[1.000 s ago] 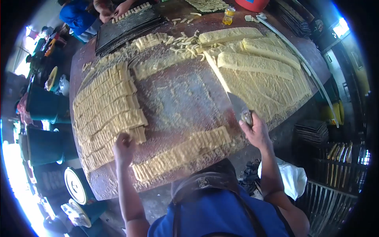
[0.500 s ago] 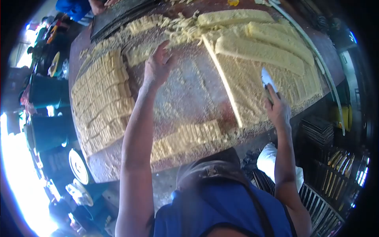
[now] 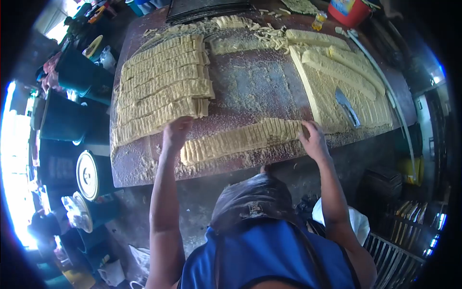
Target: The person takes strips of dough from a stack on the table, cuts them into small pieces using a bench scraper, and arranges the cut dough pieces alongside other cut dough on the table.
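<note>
Along the near table edge runs a row of cut, pale yellow dough strips point(image 3: 231, 142). My right hand point(image 3: 314, 140) is at the row's right end, thumb and fingers apart, fingertips touching or very close to the last strips. My left hand point(image 3: 177, 132) is above the row's left end, beside the lower corner of a large batch of cut strips point(image 3: 163, 82); its fingers reach rightward and are partly hidden. A knife point(image 3: 345, 106) lies on the stacked dough sheet point(image 3: 325, 96) at right, apart from both hands. Long dough rolls point(image 3: 339, 72) rest on that sheet.
Crumbs cover the dark table point(image 3: 255, 86). Loose dough scraps point(image 3: 269, 36) lie at the back, near dark trays point(image 3: 207, 9), a small yellow bottle point(image 3: 319, 20) and a red bucket point(image 3: 349, 12). A pale pipe point(image 3: 385, 86) runs along the right side. Dark bins point(image 3: 67, 120) stand left.
The knife has left my right hand and lies on the dough sheet. Both hands have moved down to the near row, and the view has shifted.
</note>
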`<state>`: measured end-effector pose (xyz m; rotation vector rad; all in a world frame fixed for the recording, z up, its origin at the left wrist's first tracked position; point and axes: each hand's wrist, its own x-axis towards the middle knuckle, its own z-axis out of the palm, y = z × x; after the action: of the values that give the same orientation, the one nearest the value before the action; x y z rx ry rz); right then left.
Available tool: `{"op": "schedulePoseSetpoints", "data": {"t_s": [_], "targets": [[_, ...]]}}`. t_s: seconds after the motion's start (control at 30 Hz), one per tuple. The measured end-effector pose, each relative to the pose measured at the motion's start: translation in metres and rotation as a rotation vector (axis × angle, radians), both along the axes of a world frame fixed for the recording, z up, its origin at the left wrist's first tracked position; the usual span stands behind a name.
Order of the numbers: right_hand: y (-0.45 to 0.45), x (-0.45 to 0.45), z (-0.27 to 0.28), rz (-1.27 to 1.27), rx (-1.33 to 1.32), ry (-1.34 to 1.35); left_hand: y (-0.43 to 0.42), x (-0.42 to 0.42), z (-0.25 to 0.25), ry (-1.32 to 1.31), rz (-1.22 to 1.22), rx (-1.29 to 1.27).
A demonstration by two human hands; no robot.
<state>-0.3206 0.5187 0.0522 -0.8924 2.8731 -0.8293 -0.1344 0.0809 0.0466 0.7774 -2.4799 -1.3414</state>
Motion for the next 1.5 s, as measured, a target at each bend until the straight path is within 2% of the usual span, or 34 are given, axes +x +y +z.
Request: {"op": "schedulePoseSetpoints", "data": {"t_s": [0.03, 0.13, 0.3, 0.4, 0.47, 0.53, 0.7, 0.8, 0.87, 0.93, 1.0, 1.1, 1.17, 1.23, 1.27, 1.37, 1.47, 1.5], "targets": [[-0.002, 0.005, 0.003, 0.014, 0.008, 0.013, 0.002, 0.003, 0.0, 0.079, -0.109, -0.075], [0.003, 0.013, 0.007, 0.009, -0.002, -0.041, 0.01, 0.022, 0.013, 0.044, -0.005, -0.076], [0.005, 0.014, -0.009, 0.085, 0.039, 0.085, 0.037, 0.08, -0.01, -0.064, -0.038, -0.322], [-0.023, 0.016, -0.027, 0.202, 0.089, -0.008, 0.078, 0.079, -0.031, -0.15, -0.009, -0.363], [-0.037, 0.012, -0.05, 0.264, -0.042, 0.067, 0.089, 0.07, -0.036, -0.111, 0.042, -0.51], [-0.045, 0.015, -0.056, 0.204, 0.023, 0.087, 0.085, 0.068, -0.027, -0.198, 0.051, -0.504], [-0.111, 0.038, -0.052, 0.273, -0.041, 0.074, 0.04, 0.086, -0.013, -0.329, 0.134, -0.489], [-0.172, 0.068, -0.059, 0.341, -0.113, 0.088, -0.017, 0.126, -0.024, -0.292, 0.228, -0.567], [-0.217, 0.091, -0.064, 0.402, -0.22, 0.061, -0.06, 0.156, -0.028, -0.283, 0.249, -0.527], [-0.264, 0.116, -0.067, 0.438, -0.252, 0.072, -0.093, 0.176, -0.023, -0.357, 0.385, -0.548], [-0.303, 0.139, -0.07, 0.427, -0.23, 0.045, -0.144, 0.207, -0.046, -0.177, 0.363, -0.577], [-0.343, 0.156, -0.059, 0.384, -0.237, -0.066, -0.192, 0.228, -0.057, -0.137, 0.339, -0.591], [-0.351, 0.16, -0.066, 0.331, -0.133, -0.01, -0.195, 0.224, -0.042, -0.134, 0.294, -0.571], [-0.343, 0.159, -0.061, 0.349, -0.163, -0.018, -0.195, 0.228, -0.04, -0.14, 0.271, -0.579], [-0.337, 0.156, -0.056, 0.39, -0.211, -0.028, -0.194, 0.233, -0.041, -0.121, 0.251, -0.575], [-0.293, 0.172, -0.022, 0.303, -0.084, 0.145, -0.181, 0.242, -0.032, -0.014, 0.312, -0.489], [-0.262, 0.207, -0.028, 0.281, 0.03, 0.18, -0.174, 0.244, -0.042, 0.07, 0.372, -0.61], [-0.257, 0.219, -0.033, 0.379, 0.123, 0.128, -0.169, 0.239, -0.039, 0.087, 0.383, -0.665]]}}
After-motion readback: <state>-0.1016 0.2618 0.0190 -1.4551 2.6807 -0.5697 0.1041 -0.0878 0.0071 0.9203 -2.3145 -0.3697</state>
